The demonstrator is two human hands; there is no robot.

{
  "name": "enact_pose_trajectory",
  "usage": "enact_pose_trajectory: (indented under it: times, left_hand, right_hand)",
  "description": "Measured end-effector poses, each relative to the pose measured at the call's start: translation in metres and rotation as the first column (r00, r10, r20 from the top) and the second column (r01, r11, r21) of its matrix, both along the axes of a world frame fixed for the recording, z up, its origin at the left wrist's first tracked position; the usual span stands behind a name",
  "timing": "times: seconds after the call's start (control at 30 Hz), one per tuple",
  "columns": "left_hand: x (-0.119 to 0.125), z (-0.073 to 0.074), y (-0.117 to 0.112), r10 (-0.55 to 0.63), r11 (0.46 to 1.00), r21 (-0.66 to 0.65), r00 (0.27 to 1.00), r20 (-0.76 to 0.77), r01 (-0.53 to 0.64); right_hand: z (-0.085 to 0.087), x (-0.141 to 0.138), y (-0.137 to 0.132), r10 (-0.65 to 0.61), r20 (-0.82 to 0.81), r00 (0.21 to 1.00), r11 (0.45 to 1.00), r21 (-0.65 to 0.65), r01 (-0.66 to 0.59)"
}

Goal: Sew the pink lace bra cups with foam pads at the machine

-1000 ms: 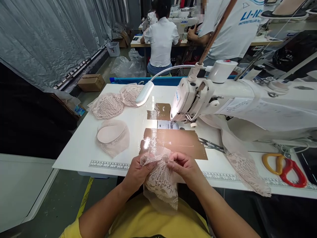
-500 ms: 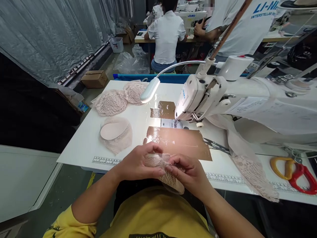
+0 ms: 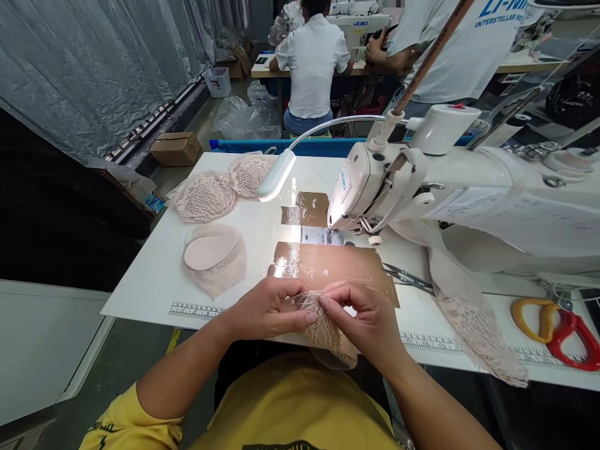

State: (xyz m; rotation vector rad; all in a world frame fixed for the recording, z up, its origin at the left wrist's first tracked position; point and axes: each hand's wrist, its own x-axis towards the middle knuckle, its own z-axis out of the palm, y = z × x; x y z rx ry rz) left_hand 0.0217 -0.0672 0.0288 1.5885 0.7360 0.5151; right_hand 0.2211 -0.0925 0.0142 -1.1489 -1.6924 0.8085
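Both hands hold a beige lace piece (image 3: 325,331) at the table's front edge, and its lower end hangs over my lap. My left hand (image 3: 269,307) pinches the lace's left side between thumb and fingers. On the right part of its upper edge, the thumb and forefinger of my right hand (image 3: 363,315) are closed. Just beyond the hands lies a brown taped panel (image 3: 337,265), in front of the sewing machine's needle area (image 3: 332,234). To the left rest a beige cup with lace trim (image 3: 215,256) and a lace bra piece (image 3: 204,195).
A white sewing machine (image 3: 403,181) stands at the right, with a lamp (image 3: 277,175) on a bendy neck. Scissors with one yellow and one red handle (image 3: 574,337) lie at the right edge, beside a lace strip (image 3: 478,331). Two people (image 3: 312,65) are beyond the table.
The lace between my hands has turned, and more of its patterned face shows. My right hand has risen slightly. The view has shifted a little.
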Motion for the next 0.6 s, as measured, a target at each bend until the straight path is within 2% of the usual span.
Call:
enact_pose_trajectory:
  times: [0.13, 0.27, 0.37, 0.5, 0.6]
  left_hand:
    - [0.003, -0.002, 0.003, 0.010, 1.000, -0.027, 1.000, 0.000, -0.010]
    - [0.008, -0.003, 0.007, 0.032, 0.999, 0.012, 0.999, -0.025, -0.031]
    - [0.011, -0.003, 0.010, 0.044, 0.997, 0.063, 0.998, -0.053, -0.040]
    - [0.013, -0.001, 0.013, 0.041, 0.996, 0.075, 0.997, -0.066, -0.036]
    - [0.012, 0.002, 0.016, -0.009, 1.000, -0.022, 1.000, -0.018, 0.009]
  right_hand:
    - [0.000, -0.001, 0.002, -0.013, -0.017, 1.000, 0.999, -0.043, 0.013]
    - [0.000, 0.002, 0.005, -0.018, -0.023, 1.000, 0.997, -0.081, 0.017]
    - [0.000, 0.007, 0.011, -0.017, -0.006, 1.000, 0.980, -0.199, 0.015]
    - [0.005, 0.015, 0.019, 0.128, -0.047, 0.991, 0.915, -0.379, -0.136]
    - [0.010, 0.019, 0.022, 0.178, -0.085, 0.980, 0.896, -0.398, -0.197]
